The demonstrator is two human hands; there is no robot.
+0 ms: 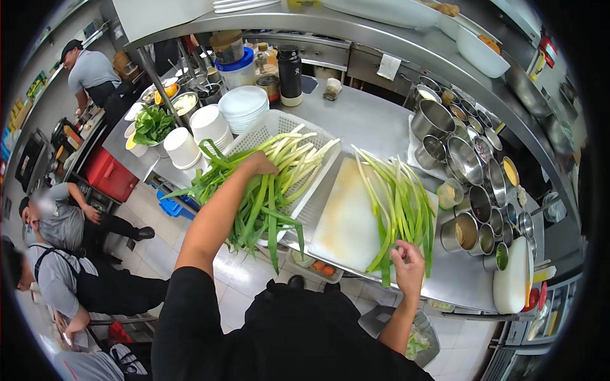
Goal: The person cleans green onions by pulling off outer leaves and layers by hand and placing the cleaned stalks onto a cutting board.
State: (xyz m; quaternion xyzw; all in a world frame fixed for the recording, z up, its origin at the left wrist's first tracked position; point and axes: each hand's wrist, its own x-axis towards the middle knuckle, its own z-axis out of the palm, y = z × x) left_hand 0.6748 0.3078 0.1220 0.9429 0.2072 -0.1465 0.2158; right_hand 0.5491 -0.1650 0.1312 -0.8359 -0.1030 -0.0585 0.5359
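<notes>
A thick pile of green onions fills a white perforated basket, pale ends toward the upper right and leaves hanging over the near side. My left hand reaches across the pile, its fingers closed among the stalks and partly hidden. On a stained white cutting board lies a second bunch of green onions, leaf ends toward me and past the board's near edge. Beside those leaf ends my right hand has its fingers curled together; whatever is between them is too small to make out.
Metal containers crowd the counter's right side. Stacked plates, white tubs and a black bottle stand at the back left. Overhead runs a metal shelf. A bin sits below the counter. Several people are on the left.
</notes>
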